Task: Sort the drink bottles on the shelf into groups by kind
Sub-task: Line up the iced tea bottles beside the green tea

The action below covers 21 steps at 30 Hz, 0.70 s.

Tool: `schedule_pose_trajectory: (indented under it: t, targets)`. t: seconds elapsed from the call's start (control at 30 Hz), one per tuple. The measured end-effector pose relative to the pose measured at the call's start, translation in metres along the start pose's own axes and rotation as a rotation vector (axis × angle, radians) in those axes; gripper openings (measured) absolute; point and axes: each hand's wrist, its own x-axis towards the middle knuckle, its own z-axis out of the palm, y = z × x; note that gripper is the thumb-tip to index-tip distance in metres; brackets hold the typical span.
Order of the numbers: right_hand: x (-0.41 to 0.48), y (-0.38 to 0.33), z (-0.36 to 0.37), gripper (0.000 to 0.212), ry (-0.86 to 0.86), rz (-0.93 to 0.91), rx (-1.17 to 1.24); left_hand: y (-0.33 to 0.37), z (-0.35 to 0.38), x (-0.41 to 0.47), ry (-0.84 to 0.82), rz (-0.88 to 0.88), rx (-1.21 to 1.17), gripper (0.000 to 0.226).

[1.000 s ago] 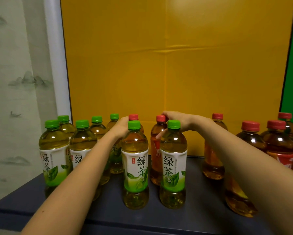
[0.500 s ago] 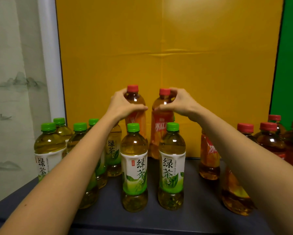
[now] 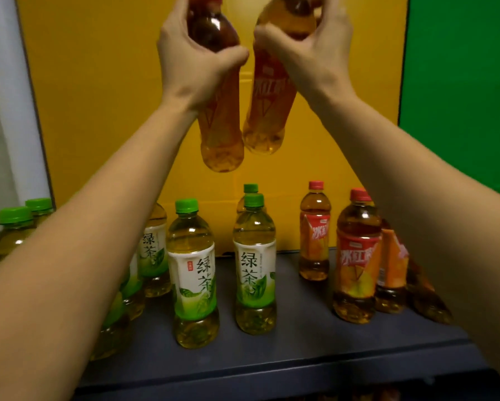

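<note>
From the head camera, you hold two red-tea bottles high above the shelf [image 3: 300, 351], in front of the yellow board [image 3: 98, 96].

Your left hand [image 3: 195, 57] is closed around the upper part of the left red-tea bottle [image 3: 221, 134]. The thumb goes across the front of the bottle, and the other fingers are wrapped behind it. This bottle hangs almost upright, and its bottom is clearly above the green caps below.

Your right hand [image 3: 309, 50] is closed around the shoulder of the right red-tea bottle [image 3: 267, 111]. The thumb presses on the front, and the fingers curl over the top. This bottle is tilted, with its bottom toward the left. The two bottoms are just beside each other; I cannot tell if they touch. The caps of both bottles are at the top edge of the picture and mostly cut off.

On the dark shelf, the green-tea bottles with green caps stand on the left and in the middle. Two of them are in front: one green-tea bottle [image 3: 195, 273] and a second green-tea bottle [image 3: 254, 264], with a third directly behind the second. More of them are partly hidden behind your left forearm.

The red-cap bottles stand on the right: a back red-tea bottle [image 3: 314, 231] and a front red-tea bottle [image 3: 357, 256]. More are partly hidden behind your right forearm. A green panel [image 3: 459, 82] is at the right.
</note>
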Motion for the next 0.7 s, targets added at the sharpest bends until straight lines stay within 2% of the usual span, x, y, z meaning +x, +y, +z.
schedule_pose_trajectory:
  t: [0.1,0.17,0.3,0.43,0.53,0.7]
  targets:
    - [0.004,-0.011,-0.036,0.031,-0.004,-0.007,0.003,0.022,0.014,-0.002,0.025,-0.032,-0.055,0.057]
    - [-0.001,-0.022,-0.064,0.023,-0.029,0.02,0.009,0.037,0.026,-0.009,-0.007,-0.061,-0.12,0.05]
    - [-0.021,-0.027,-0.12,0.031,-0.115,0.136,-0.015,0.065,0.052,-0.04,-0.106,-0.141,-0.285,0.035]
    - [-0.046,-0.016,-0.166,0.035,-0.169,0.286,0.023,0.078,0.078,-0.083,-0.187,-0.296,-0.363,0.035]
    - [-0.077,0.0,-0.191,0.035,-0.198,0.365,0.012,0.077,0.096,-0.118,-0.227,-0.382,-0.33,0.038]
    - [-0.123,0.036,-0.199,0.061,-0.216,0.521,-0.013,0.07,0.115,-0.171,-0.277,-0.473,-0.178,0.048]
